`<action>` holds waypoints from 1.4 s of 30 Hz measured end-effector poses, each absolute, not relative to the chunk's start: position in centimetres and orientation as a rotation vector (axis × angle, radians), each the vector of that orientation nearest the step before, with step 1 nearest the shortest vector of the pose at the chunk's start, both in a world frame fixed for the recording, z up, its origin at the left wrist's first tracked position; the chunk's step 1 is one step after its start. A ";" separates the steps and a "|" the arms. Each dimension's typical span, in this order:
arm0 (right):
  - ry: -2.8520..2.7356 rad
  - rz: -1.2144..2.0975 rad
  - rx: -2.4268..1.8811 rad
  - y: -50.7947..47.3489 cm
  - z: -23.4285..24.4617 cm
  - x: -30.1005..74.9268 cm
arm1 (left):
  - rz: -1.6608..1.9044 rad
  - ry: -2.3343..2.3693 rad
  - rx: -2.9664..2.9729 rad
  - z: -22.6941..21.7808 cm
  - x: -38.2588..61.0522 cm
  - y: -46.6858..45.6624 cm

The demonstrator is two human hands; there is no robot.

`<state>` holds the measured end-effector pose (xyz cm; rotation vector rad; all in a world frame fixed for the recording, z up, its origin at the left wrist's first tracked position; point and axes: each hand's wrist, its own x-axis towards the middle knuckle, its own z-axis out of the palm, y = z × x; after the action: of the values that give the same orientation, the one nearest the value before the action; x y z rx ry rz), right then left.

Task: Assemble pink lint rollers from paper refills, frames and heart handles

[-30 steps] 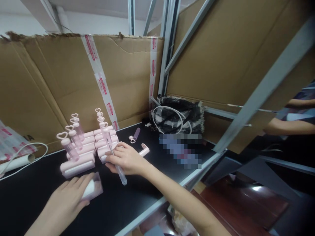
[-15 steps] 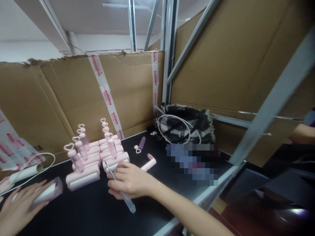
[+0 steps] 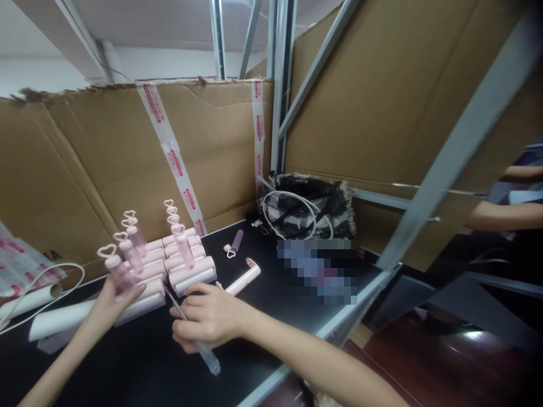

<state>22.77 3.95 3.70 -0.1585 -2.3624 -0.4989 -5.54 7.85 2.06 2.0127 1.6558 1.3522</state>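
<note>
My left hand (image 3: 112, 299) reaches into the front left of the group, its thumb and fingers closed around the lower part of a clear pink bubble-wand tube (image 3: 115, 267) with a heart-shaped top. That tube stands on a pink and white rounded case (image 3: 146, 299). My right hand (image 3: 207, 319) grips a thin screwdriver (image 3: 206, 357) with a clear handle, its metal tip pointing up and left beside the cases. Behind both hands, more pink cases (image 3: 193, 271) lie in two rows, several bearing upright heart-topped tubes (image 3: 184, 251).
A pink shell piece (image 3: 244, 280) and a loose purple heart-topped tube (image 3: 237, 242) lie to the right. A white-topped case (image 3: 63, 319) is at the left, near a cable. Cardboard walls (image 3: 220, 141) and a metal frame (image 3: 394, 249) bound the black table. Another person's arm (image 3: 504, 216) shows far right.
My left hand has left the white-topped case at the left and moved right to the front heart-topped tube. My right hand still holds the screwdriver. The view has shifted slightly.
</note>
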 end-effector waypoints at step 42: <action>-2.669 0.274 -0.502 1.9 7.0 22.1 | 0.784 2.053 2.902 3.4 -2.2 -2.2</action>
<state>22.12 1.89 7.04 -0.5015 -2.6686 0.2739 -2.16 -2.17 3.40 2.9018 2.0528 0.7836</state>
